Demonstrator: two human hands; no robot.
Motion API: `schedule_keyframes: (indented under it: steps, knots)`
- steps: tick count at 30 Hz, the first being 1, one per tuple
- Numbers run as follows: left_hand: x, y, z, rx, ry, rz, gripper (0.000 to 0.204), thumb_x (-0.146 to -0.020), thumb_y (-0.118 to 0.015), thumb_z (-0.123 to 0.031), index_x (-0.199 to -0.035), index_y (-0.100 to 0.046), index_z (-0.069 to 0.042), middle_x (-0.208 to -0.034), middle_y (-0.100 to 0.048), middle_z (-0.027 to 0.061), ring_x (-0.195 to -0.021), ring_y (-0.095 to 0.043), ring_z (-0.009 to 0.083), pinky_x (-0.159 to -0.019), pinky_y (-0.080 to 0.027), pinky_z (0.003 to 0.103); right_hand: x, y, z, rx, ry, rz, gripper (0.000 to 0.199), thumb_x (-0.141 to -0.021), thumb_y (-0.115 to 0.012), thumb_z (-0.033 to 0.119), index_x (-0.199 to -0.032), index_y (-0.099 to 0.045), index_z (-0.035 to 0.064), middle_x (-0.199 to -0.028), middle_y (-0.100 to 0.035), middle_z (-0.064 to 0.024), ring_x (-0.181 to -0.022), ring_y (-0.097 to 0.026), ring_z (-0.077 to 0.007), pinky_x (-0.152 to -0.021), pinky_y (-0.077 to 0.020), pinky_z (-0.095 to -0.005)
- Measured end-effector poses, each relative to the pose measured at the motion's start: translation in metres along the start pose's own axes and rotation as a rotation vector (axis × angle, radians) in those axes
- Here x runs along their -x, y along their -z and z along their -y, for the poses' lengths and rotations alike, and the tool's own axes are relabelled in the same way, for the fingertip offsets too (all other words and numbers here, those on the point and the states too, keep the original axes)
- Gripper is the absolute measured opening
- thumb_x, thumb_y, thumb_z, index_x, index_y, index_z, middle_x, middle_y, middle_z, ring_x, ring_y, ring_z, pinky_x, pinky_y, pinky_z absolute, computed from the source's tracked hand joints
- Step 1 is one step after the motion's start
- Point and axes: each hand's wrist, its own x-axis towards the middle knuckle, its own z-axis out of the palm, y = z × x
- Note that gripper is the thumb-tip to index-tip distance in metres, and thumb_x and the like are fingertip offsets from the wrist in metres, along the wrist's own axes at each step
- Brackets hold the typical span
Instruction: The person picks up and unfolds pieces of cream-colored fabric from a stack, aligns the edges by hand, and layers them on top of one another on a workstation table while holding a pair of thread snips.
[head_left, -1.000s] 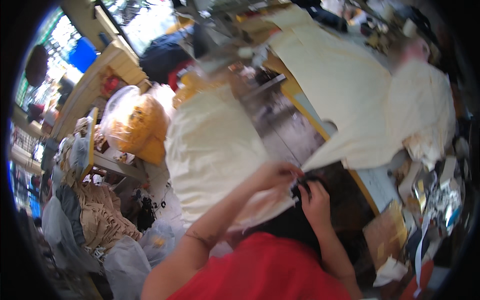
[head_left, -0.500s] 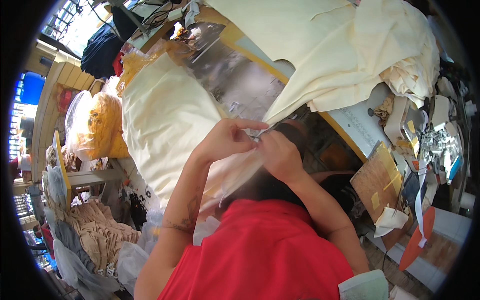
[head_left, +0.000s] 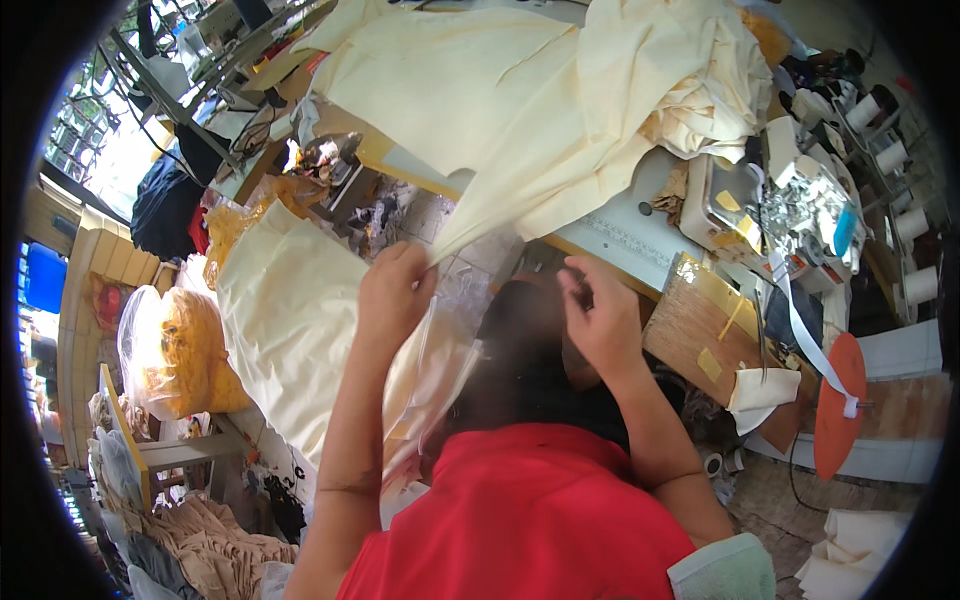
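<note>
My left hand (head_left: 398,290) is closed on a gathered edge of cream cloth (head_left: 480,95). From there the cloth stretches up to the sewing table, where it lies spread. A second wide stretch of cream cloth (head_left: 290,310) hangs to the left of my left forearm and runs down beside my lap. Apart from the cloth, my right hand (head_left: 608,318) is raised over my dark-clothed lap. Its fingers are loosely curled with a gap between thumb and forefinger, slightly blurred, and nothing shows between them.
The sewing table (head_left: 625,240) has a yellow edge; a sewing machine (head_left: 730,205) stands at its right. A taped wooden board (head_left: 705,325) and an orange disc (head_left: 840,405) are nearer. A plastic-wrapped yellow bundle (head_left: 180,350) and beige cloth (head_left: 205,535) lie at the left.
My hands, together at the cloth before, are now apart. The left has moved left with the cloth edge; the right has come away to the right. The view has shifted too.
</note>
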Motion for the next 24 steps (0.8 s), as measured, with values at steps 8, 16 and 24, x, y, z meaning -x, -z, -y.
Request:
schedule_keyframes:
  steps: [8,16,24]
  knots:
    - [0.133,0.192,0.006,0.729,0.154,-0.513,0.018,-0.093,-0.06,0.001,-0.107,-0.051,-0.007,-0.09,-0.053,0.0009,-0.082,-0.053,0.0092,-0.069,-0.043,0.023,-0.043,0.044,0.026,0.034,0.131,-0.162,0.056,-0.078,-0.057,-0.015,-0.131,-0.058,0.0048,-0.129,-0.056,-0.0166,-0.108,-0.063,-0.0354,-0.084,-0.0532,-0.0423]
    - [0.287,0.303,-0.002,-0.287,-0.067,-1.017,0.031,-0.1,-0.061,-0.017,-0.127,-0.054,-0.005,-0.115,-0.062,0.0129,-0.111,-0.062,0.0263,-0.091,-0.056,0.041,-0.099,0.028,0.068,-0.092,0.447,-0.107,0.067,-0.077,-0.049,-0.015,-0.139,-0.057,0.0115,-0.15,-0.045,-0.0211,-0.123,-0.057,-0.0408,-0.096,-0.0515,-0.041]
    - [0.331,0.356,0.021,1.217,-0.44,-0.978,0.018,-0.102,-0.054,-0.011,-0.119,-0.049,-0.011,-0.118,-0.062,0.0076,-0.114,-0.061,0.0209,-0.107,-0.045,0.043,-0.13,0.029,0.071,-0.13,0.244,0.39,0.03,-0.086,-0.072,0.01,-0.115,-0.067,0.0043,-0.086,-0.066,-0.0098,-0.075,-0.06,-0.0181,-0.071,-0.0478,-0.0325]
